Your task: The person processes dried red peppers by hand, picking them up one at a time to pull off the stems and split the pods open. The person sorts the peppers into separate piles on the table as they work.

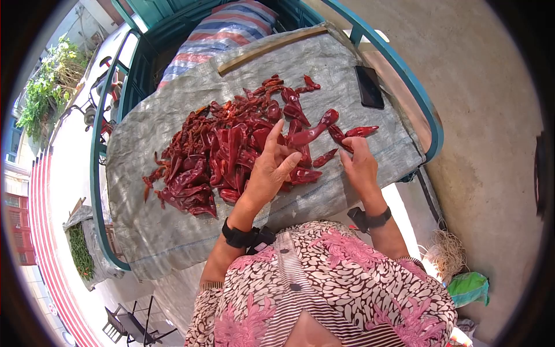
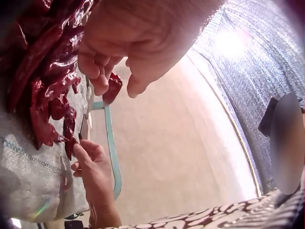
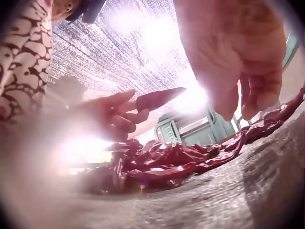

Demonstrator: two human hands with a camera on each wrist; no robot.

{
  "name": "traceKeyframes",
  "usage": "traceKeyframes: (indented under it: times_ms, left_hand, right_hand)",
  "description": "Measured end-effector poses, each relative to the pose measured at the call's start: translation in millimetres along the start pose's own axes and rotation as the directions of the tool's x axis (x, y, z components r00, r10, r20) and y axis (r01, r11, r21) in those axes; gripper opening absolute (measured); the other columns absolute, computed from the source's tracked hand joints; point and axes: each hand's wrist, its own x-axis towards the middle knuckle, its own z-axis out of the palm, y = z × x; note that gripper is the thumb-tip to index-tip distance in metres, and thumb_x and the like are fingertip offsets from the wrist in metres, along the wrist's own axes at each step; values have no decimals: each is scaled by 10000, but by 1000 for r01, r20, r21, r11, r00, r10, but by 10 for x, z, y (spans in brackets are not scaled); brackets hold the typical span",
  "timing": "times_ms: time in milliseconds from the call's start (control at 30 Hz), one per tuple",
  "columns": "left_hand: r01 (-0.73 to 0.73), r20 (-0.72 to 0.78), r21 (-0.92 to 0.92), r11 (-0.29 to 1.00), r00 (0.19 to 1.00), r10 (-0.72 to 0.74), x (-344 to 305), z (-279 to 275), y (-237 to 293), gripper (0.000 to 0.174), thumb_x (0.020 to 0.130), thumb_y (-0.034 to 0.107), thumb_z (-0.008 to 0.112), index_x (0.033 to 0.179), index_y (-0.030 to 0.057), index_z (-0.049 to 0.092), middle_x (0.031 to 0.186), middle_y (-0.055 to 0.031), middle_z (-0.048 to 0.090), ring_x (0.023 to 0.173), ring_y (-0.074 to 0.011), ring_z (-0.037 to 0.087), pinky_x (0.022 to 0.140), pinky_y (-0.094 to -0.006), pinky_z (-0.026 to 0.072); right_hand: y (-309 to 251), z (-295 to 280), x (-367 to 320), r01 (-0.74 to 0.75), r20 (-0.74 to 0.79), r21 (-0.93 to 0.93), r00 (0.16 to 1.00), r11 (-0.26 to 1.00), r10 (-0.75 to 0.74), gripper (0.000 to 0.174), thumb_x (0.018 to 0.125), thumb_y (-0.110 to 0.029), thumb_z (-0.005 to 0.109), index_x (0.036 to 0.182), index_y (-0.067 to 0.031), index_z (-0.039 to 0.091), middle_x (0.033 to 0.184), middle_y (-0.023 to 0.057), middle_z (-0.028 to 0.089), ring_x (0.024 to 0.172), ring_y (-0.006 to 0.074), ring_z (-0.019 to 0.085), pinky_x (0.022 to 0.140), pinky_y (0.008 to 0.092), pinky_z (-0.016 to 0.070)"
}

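Note:
A broad heap of dried red chili peppers [image 1: 231, 144] lies on a grey woven sheet [image 1: 139, 139]. Over the heap's near right side, my left hand [image 1: 269, 170] holds one glossy chili pepper [image 1: 315, 130] by its end, index finger extended. The right wrist view shows that pepper [image 3: 159, 98] pointing out past the left hand's fingers [image 3: 126, 112]. My right hand [image 1: 362, 168] reaches down to the loose peppers right of the heap. Its thumb and fingertips pinch a dark red pepper [image 2: 70, 148] at the sheet in the left wrist view.
A black phone [image 1: 369, 87] lies on the sheet at the right. Teal cart rails [image 1: 425, 110] border the sheet, with a wooden strip [image 1: 272, 49] and a striped bag [image 1: 222, 34] at the far side. A green bag [image 1: 468, 289] sits on the ground.

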Motion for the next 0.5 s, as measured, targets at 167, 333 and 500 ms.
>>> traceKeyframes:
  times_ms: [167,333,500]
  left_hand:
    - [40,122,133,990,991,-57,16,15,-119,644,1031,157,636,1590,95,321,1055,-50,647,738,-64,572,633,-221,512]
    - [42,119,148,988,991,-60,-15,51,-84,537,1035,164,631,1521,53,431,984,-31,615,685,-64,549,606,-219,497]
    - [33,50,153,988,998,-41,7,56,-55,360,1039,189,637,1352,36,545,827,21,559,641,-38,492,543,-207,418]
  right_hand:
    - [350,161,64,-10,-66,-96,998,995,4,219,903,-142,697,1113,-137,636,1095,82,662,876,339,693,747,424,543]
    - [145,56,26,-210,120,321,976,923,180,203,916,-142,722,1098,-83,654,950,49,694,759,150,659,649,309,523]
    - [-322,-110,-211,-391,527,662,850,639,-26,204,953,-155,726,1118,-56,660,883,-16,654,711,40,584,594,229,487]
